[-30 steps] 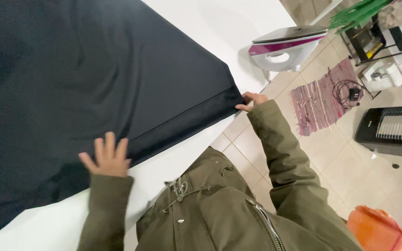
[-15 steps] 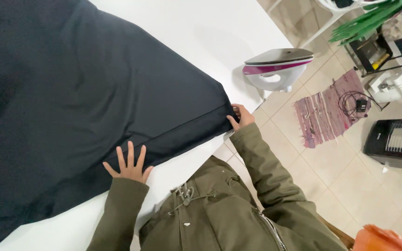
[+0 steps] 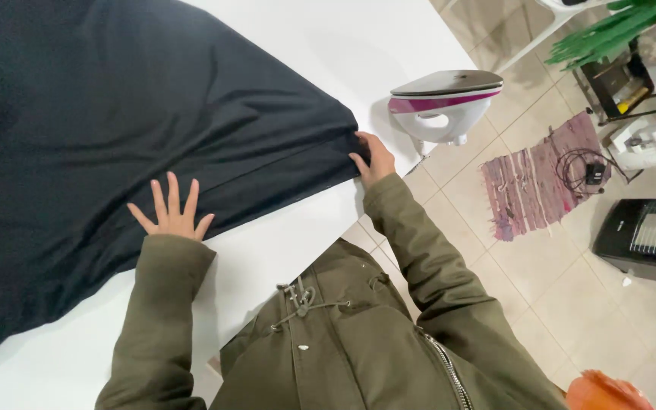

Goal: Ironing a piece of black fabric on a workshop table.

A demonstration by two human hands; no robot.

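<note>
The dark cloth (image 3: 138, 129) is spread over the white table (image 3: 358, 45); its edge is pressed flat by the left hand (image 3: 172, 216), fingers splayed wide, while its corner is pinched by the right hand (image 3: 372, 161). For a smooth lay, the corner is best drawn taut away from the pressing palm, clear of the iron (image 3: 442, 102) standing near.

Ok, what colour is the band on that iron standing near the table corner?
Magenta-purple, running under the grey soleplate on the white iron; head view shows it.

Matt dark cloth (image 3: 153, 99); smooth white table (image 3: 358, 38); glossy plastic iron (image 3: 443, 102).
</note>
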